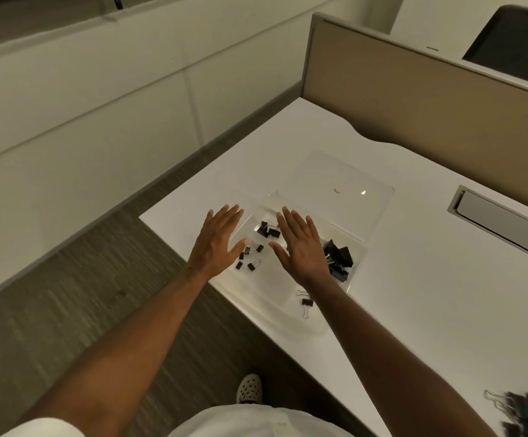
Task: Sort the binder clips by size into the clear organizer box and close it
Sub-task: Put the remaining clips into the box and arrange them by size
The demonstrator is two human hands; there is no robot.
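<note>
Both hands flat, fingers straight & spread, holding nothing: left hand [217, 241] over the left end of the clear organizer box [355, 244], right hand [300, 247] over its middle. Box sits open near the desk [413, 279] corner by the front edge, lid [344, 181] laid back toward the partition [429, 105]; small clips [248, 257] in left compartment, mid clips [269, 230] between the hands, large clips [339, 258] at right, one clip [306, 302] in the near compartment. More loose clips [521, 411], blurred, lie at the desk's near right edge.

Organizer box [358, 244] on desk [413, 294] holds binder clips [339, 258]; its lid [344, 181] lies open behind.
</note>
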